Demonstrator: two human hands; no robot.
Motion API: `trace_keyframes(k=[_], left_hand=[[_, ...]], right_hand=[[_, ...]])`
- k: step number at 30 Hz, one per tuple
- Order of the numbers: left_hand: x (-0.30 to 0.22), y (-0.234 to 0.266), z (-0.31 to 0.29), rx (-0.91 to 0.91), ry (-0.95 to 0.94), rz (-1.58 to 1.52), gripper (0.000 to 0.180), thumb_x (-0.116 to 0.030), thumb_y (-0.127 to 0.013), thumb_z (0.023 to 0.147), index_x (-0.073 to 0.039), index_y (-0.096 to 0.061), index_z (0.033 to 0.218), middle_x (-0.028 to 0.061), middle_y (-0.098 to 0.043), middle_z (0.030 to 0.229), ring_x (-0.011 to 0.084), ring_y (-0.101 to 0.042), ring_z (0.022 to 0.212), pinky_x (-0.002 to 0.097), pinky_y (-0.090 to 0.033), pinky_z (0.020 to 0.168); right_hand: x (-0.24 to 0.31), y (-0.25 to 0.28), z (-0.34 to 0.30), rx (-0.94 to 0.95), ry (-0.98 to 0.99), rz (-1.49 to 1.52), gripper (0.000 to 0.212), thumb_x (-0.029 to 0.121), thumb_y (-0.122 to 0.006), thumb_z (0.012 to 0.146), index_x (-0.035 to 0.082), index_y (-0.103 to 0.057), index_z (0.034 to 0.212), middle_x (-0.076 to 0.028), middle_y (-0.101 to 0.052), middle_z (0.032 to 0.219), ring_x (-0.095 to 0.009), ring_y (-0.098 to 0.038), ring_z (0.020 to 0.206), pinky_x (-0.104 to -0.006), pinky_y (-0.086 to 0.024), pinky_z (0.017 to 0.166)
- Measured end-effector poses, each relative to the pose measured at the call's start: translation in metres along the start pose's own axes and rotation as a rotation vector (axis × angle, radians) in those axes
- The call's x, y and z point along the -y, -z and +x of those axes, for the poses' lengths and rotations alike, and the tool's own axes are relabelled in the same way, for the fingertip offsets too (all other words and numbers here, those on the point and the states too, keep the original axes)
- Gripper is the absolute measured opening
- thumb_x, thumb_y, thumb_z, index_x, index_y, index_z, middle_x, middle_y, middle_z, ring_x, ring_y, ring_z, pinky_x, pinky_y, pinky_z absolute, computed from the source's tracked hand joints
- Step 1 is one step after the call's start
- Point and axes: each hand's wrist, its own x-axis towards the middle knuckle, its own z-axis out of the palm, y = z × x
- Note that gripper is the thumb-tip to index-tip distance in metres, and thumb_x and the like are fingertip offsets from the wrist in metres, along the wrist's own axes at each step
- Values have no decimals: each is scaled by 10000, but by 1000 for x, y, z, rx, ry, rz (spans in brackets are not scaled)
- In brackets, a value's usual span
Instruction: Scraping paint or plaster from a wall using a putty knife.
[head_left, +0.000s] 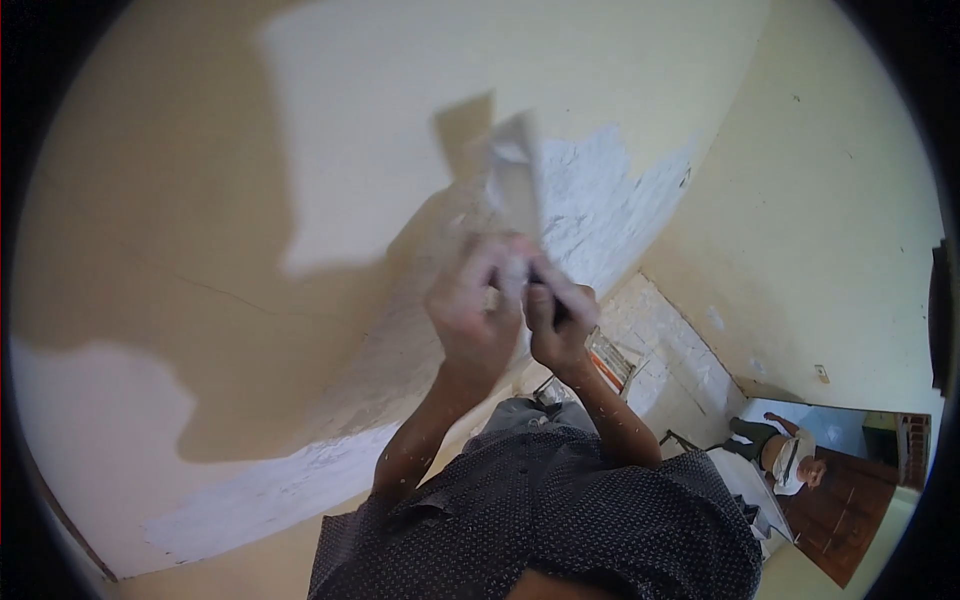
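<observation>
Both of my hands are together in front of the wall, blurred by motion. They hold a scraper with a broad metal blade that points upward. My left hand closes around the base of the blade, its fingers smeared and pale with dust. My right hand grips the dark handle, which is mostly hidden by the fingers. Behind the blade, a rough white patch shows where the cream paint is off the wall. Whether the blade touches the wall I cannot tell.
Shadows of me and the scraper fall on the wall. A second wall meets it at the right corner. Below my right forearm is a white and red object I cannot make out. A person appears at the far right, near a brown wooden door.
</observation>
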Motion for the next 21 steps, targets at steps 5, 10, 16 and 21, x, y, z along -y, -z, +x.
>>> trace_keyframes(k=[5,10,16,21], left_hand=[[3,-9,-20,343,-207,74,154,-90,-617,871,-26,-647,1008,104,-638,989,250,-638,891,328,-526,754],[99,47,-85,478,64,179,186,-182,-617,884,-20,-661,964,89,-647,1004,231,-640,895,332,-522,742],[241,108,-211,398,496,208,293,-266,-552,921,-7,-676,860,108,-658,868,223,-632,796,346,-500,692],[402,201,-434,92,478,743,388,-343,-515,906,-36,-654,712,108,-601,594,275,-591,542,409,-442,543]], right_hand=[[-7,4,-2,-486,-243,142,487,237,-413,1005,24,-317,1433,12,-528,760,-33,-429,588,-186,-372,501],[-65,64,-93,-342,-596,60,431,264,-454,996,23,-442,1353,86,-330,510,-11,-273,388,-195,-223,363],[-97,165,-168,-67,-827,-593,276,186,-522,953,-45,-564,1098,13,-473,596,-76,-418,510,-247,-379,498],[-61,103,-131,-110,-629,-90,236,124,-472,970,28,-432,1181,-5,-455,670,-57,-410,569,-223,-341,487]])
